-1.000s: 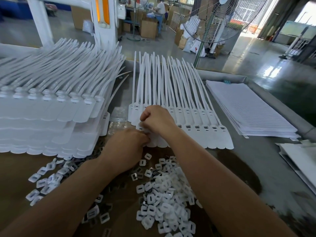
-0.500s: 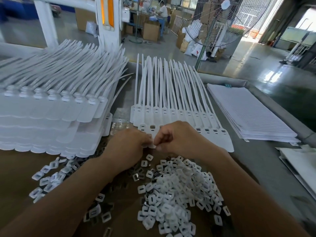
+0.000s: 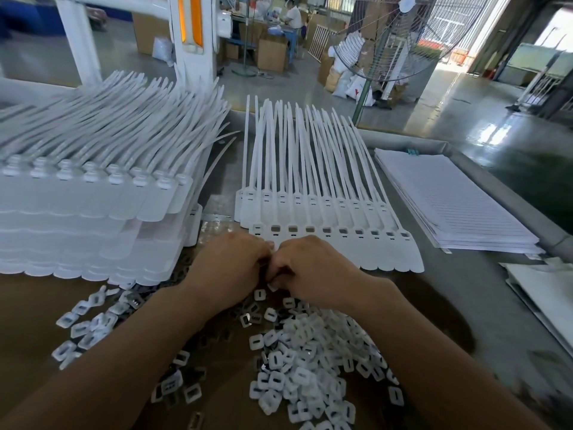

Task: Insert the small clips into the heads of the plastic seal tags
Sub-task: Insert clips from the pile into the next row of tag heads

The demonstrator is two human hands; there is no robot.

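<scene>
A row of white seal tags (image 3: 325,252) lies flat ahead of me, straps pointing away. Its front heads (image 3: 341,232) show dark square sockets; the leftmost head (image 3: 259,228) looks filled. A heap of small white clips (image 3: 304,361) lies close to me, under my right forearm. My left hand (image 3: 229,268) and my right hand (image 3: 313,271) meet knuckle to knuckle between the heap and the tag flags, fingers curled down. A small white clip (image 3: 273,287) peeks from under my right fingers. My left fingers are hidden, so their contents cannot be seen.
A tall stack of finished tags (image 3: 93,218) fills the left of the table. Loose clips (image 3: 86,324) are scattered in front of it. A pile of white sheets (image 3: 449,200) sits at the right, near the raised table rim (image 3: 496,193). A standing fan (image 3: 387,35) is beyond the table.
My right hand has drawn back from the tag heads toward me and now touches my left hand by the clip heap. The left hand has barely moved.
</scene>
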